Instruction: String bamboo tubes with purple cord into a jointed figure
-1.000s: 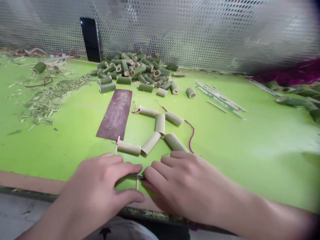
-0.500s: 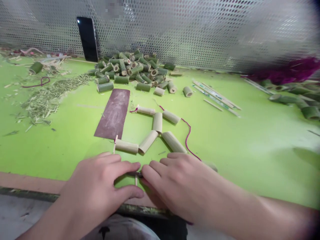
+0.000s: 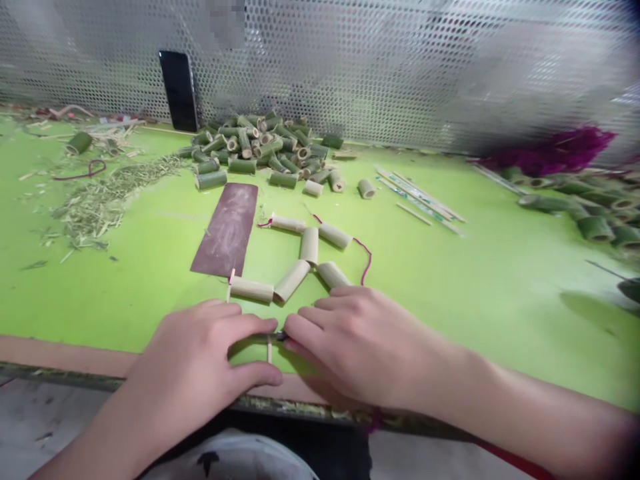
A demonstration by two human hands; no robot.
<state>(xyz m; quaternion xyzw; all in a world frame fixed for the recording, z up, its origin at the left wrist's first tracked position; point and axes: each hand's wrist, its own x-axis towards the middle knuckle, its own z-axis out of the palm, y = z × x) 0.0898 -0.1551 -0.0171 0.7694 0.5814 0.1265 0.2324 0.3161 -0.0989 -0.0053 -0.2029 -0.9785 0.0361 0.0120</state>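
Note:
My right hand (image 3: 350,340) is closed round a small dark knife (image 3: 280,336), its handle mostly hidden in the fingers. The blade points left and crosses a short thin wooden stick (image 3: 270,350) near the table edge. My left hand (image 3: 210,347) curves round that stick, forefinger by the blade and thumb at the stick's near end. Beyond my hands lie peeled bamboo tubes (image 3: 291,281), set end to end in a branching figure. Magenta cord (image 3: 367,260) runs out of an upper tube, and a small stick (image 3: 230,285) is tied at the left one.
Brown sandpaper (image 3: 227,230) lies left of the tubes. Behind are a heap of green bamboo pieces (image 3: 243,167), a leaning phone (image 3: 179,90) and shavings (image 3: 107,203). Thin sticks (image 3: 420,197), more bamboo (image 3: 595,227) and magenta yarn (image 3: 555,152) are on the right.
The view has shifted slightly, so the table's things appear displaced. Both hands keep nearly the same pose round the knife and thin stick; my right forearm covers more of the lower right tube.

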